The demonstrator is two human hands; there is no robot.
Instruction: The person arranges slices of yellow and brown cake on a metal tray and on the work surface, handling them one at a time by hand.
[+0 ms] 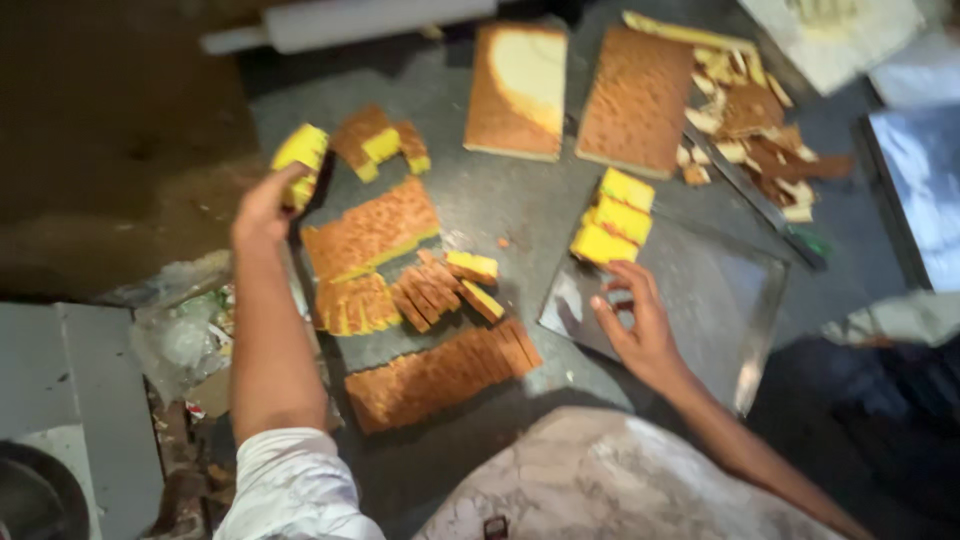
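My left hand is closed round a yellow cake piece, lifted above the dark worktop near the sliced rows. My right hand rests open, fingers spread, on the steel tray — just below the stacked cake pieces. Best to grip lightly so the crumb doesn't crush, and keep the tray steady.

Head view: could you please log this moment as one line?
left hand: holds cake piece | right hand: on metal tray | stacked cake slices: on tray
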